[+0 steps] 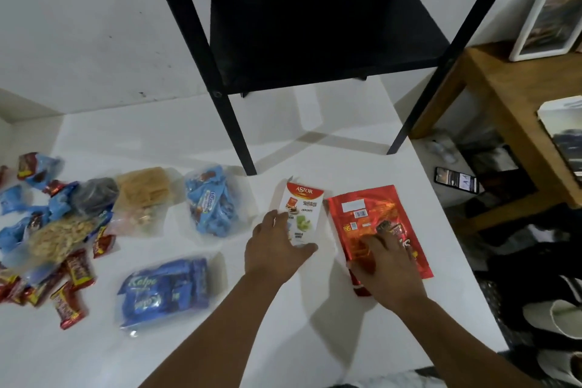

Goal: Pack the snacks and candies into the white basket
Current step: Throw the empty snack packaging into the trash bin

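A white and orange Astor box [305, 208] lies on the white floor [315, 309] at the centre. My left hand [274, 246] grips its near left edge, thumb curled under the lower corner. Beside it on the right lies a flat red foil snack bag [362, 217]. My right hand [387, 268] rests on the bag's near half with fingers spread. To the left sit a clear bag of blue candies [211, 201], a blue Kalpa pack [163, 290], a bag of yellow crackers [145, 195] and a bag of peanuts [59, 239]. No white basket is in view.
Several small red and blue wrapped candies [72, 274] are scattered at the far left. A black metal shelf [315, 35] stands just beyond the Astor box, its legs on the floor. At the right are a wooden table [504, 98], a phone [456, 184] and slippers [548, 318].
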